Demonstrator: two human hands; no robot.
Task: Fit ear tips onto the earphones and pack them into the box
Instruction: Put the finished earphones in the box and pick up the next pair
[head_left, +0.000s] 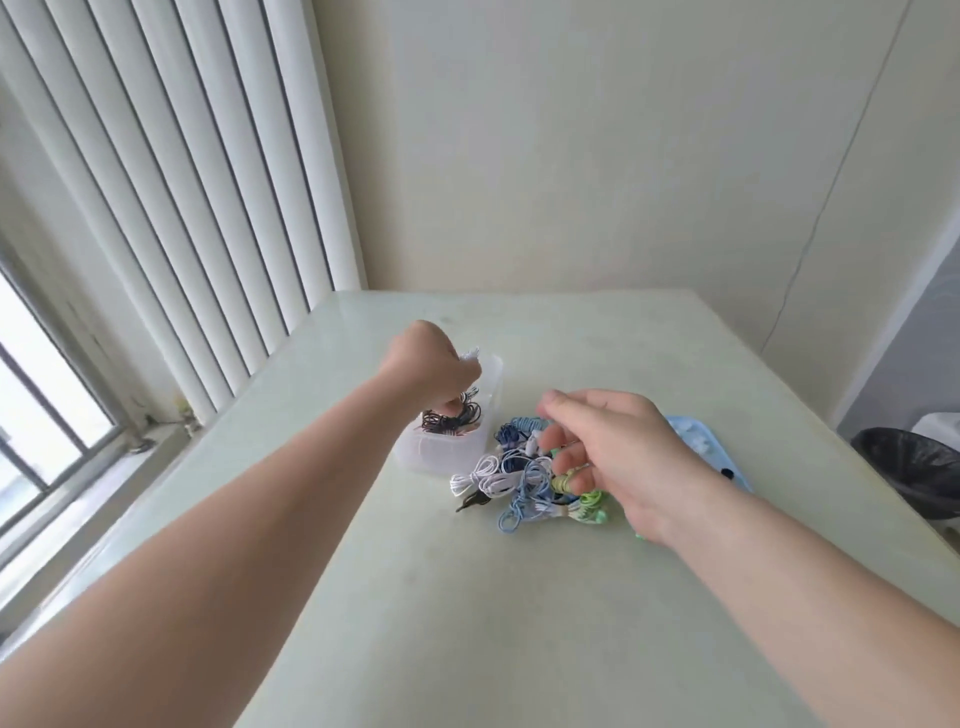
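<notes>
– Our forearms fill the near edge, both reaching out over the pale table (467, 597); the left hand (431, 364) is the farther one, bent at the wrist, knuckles up, fingers curled down into the clear box (415, 457).

– We read it as pinching the dark coil (449, 420) that lies inside that box; the fingertips are lost among the loops, so we judge the grip rather than see it plainly.

– Agreed; the right hand (618, 452) hangs palm down over the pile of earphones (519, 480), just to the right of the box; its fingers are loosely curled and apart, holding nothing we can make out.

– Whether those fingertips touch the cables, we cannot tell.

– How will these handle, do we think?

– Light and limp; thin cable that springs loose and snags on its neighbours; we would take each coil by its bundled middle, not by a stray loop, or half the pile may lift with it.

– For fitting tips we would pinch the bud's own body; small and probably slippery; the ear tips themselves are too small for us to pick out.

– Beyond the right hand lies a blue lid (701, 441); what sits on it is blurred.
</notes>
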